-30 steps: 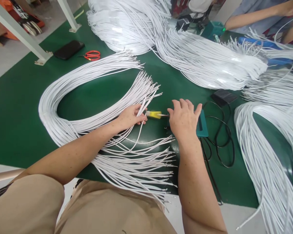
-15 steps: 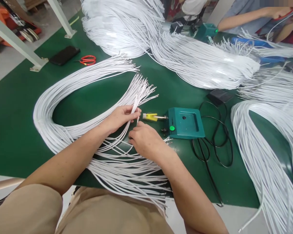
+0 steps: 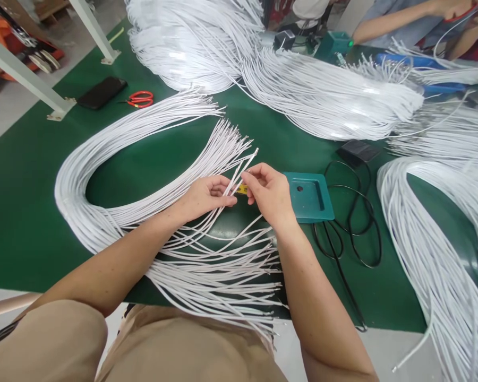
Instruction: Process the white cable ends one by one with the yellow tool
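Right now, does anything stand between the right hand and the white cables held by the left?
Nothing visible does: the right hand is right at the white cables. The yellow part shows behind them, not between.

Two posts (image 3: pixel 91 27) and two green devices (image 3: pixel 311 197) are visible.

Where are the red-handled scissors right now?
In the head view, the red-handled scissors lie on the green table, toward the upper left, just right of the black phone-like object.
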